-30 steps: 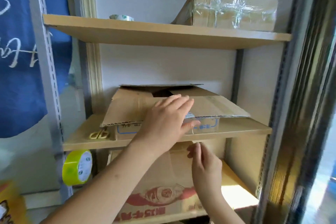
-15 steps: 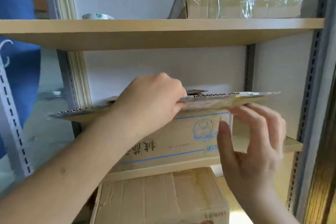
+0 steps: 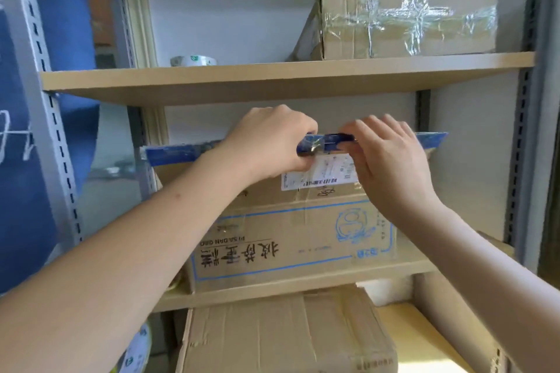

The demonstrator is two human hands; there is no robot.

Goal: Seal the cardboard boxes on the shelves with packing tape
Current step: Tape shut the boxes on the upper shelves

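A cardboard box [image 3: 288, 239] with blue print and a white label stands on the middle shelf [image 3: 303, 285]. Its top flaps [image 3: 178, 153] lie flat, seen edge-on as a blue strip. My left hand [image 3: 266, 142] grips the front edge of the flaps near the middle. My right hand [image 3: 391, 160] presses on the same edge just to the right, fingers bent over it. A roll of clear tape [image 3: 193, 60] lies on the top shelf [image 3: 272, 76] at the left. A box wrapped in clear tape [image 3: 406, 21] sits on that shelf at the right.
Below the middle shelf stands another cardboard box [image 3: 281, 333]. A yellow-green tape roll [image 3: 136, 351] hangs at the lower left by the grey slotted upright [image 3: 45, 94]. A blue cloth [image 3: 18, 191] hangs at the left. A second slotted upright [image 3: 518, 160] stands at the right.
The view has risen and closed in on the middle shelf. The flaps have gone from raised to flat. My right hand came up from below onto the flap edge beside my left hand.
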